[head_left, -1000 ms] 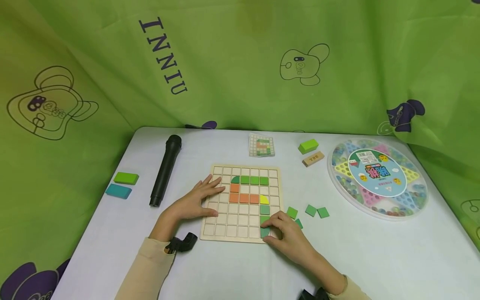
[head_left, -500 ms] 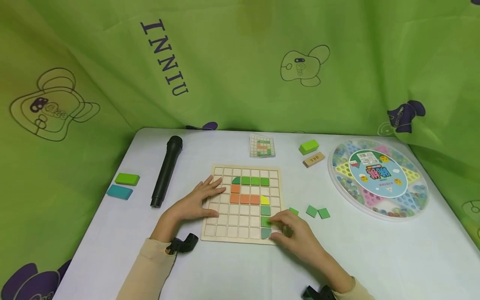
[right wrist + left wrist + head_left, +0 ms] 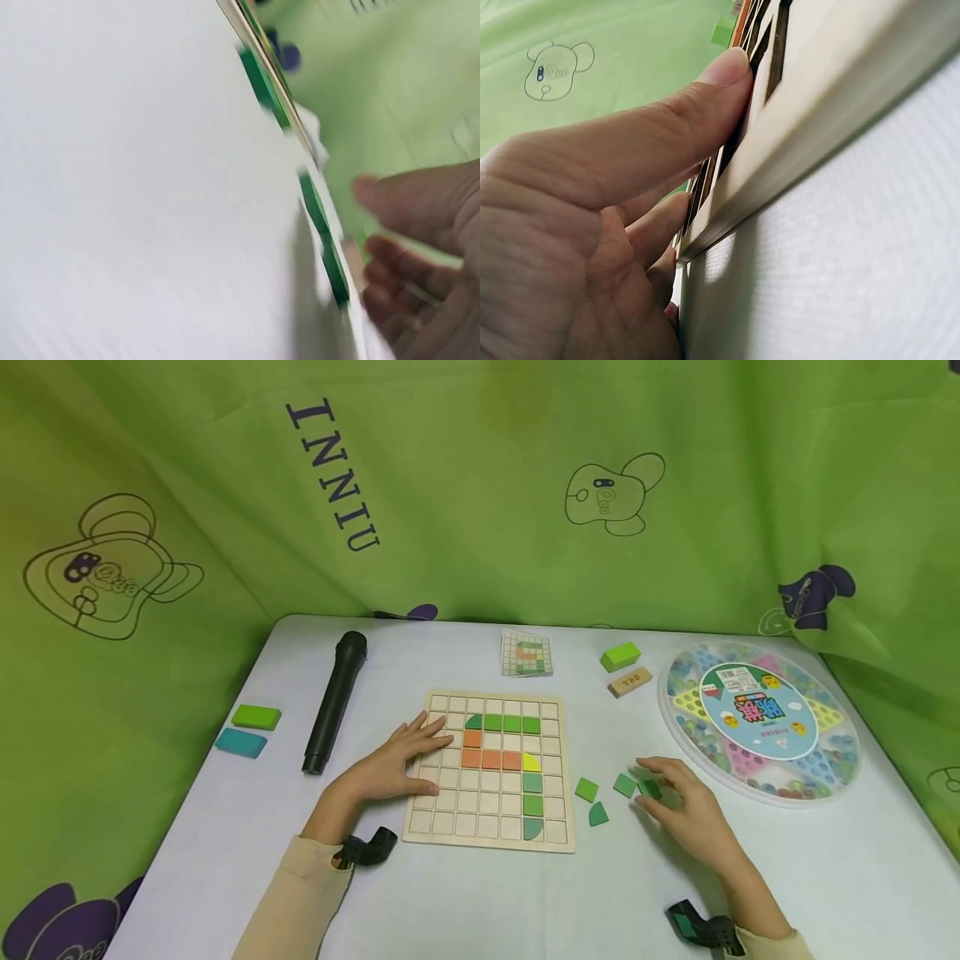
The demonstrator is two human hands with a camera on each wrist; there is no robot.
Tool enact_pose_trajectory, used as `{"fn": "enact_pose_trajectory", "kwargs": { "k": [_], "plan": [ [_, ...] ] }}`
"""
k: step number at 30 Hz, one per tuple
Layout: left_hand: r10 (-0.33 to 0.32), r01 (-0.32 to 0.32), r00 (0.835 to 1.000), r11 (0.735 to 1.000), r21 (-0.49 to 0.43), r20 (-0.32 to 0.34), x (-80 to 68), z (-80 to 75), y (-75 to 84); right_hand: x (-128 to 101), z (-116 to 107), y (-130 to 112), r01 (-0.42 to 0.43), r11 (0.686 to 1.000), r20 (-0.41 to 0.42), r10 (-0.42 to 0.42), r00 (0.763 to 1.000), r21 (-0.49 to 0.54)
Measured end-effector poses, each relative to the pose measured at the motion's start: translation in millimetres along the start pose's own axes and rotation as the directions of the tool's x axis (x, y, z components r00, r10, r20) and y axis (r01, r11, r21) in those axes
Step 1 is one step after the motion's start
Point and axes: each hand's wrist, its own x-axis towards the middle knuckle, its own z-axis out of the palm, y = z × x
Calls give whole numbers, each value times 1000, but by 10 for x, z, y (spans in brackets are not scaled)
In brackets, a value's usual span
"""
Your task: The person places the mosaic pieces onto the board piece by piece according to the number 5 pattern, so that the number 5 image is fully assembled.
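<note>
green square tile (image 3: pixel 649 789) lies on the white table (image 3: pixel 465 902), just right of the wooden grid board (image 3: pixel 491 839), with the right hand (image 3: pixel 686 810) reaching onto it; fingers curl at the tile, but whether they pinch it i cannot tell. it looks thin, light, stiff and smooth, best taken by its opposite edges. the left hand (image 3: pixel 390 764) lies flat with fingers spread on the board's left side, well apart from the right. more loose tiles (image 3: pixel 587 789) sit between board and hand.

left wrist view shows what the head view cannot: the thumb (image 3: pixel 697 105) pressed along the board's edge.

right wrist view is blurred; fingers (image 3: pixel 420 202) hang loosely curved beside green tiles seen edge-on.
</note>
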Motion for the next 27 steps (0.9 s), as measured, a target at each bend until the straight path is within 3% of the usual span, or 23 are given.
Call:
{"fn": "enact_pose_trajectory", "kwargs": {
  "k": [2, 6, 9, 16, 22, 27],
  "plan": [
    [1, -1, 1000, 1000, -1, 0, 0, -1, -1, -15, -49, 97, -12, 1000, 32, 11, 999, 12],
    [1, -1, 1000, 1000, -2, 0, 1, -9, 9, -26, -93, 254, 42, 998, 80, -46, 996, 51],
    [3, -3, 1000, 1000, 7, -3, 2, -14, 13, -27, -111, 315, 65, 996, 85, -69, 994, 56],
    [5, -5, 1000, 1000, 19, -1, 2, -9, 3, -29, -100, 333, 28, 999, 50, -29, 998, 29],
    [8, -8, 1000, 1000, 17, 1, 5, 6, -16, -47, -65, 172, -2, 1000, 10, 2, 1000, 21],
    [7, -7, 1000, 1000, 21, -2, 5, 7, -9, -14, 74, -167, 65, 994, 5, -66, 998, 84]
  ]
}}
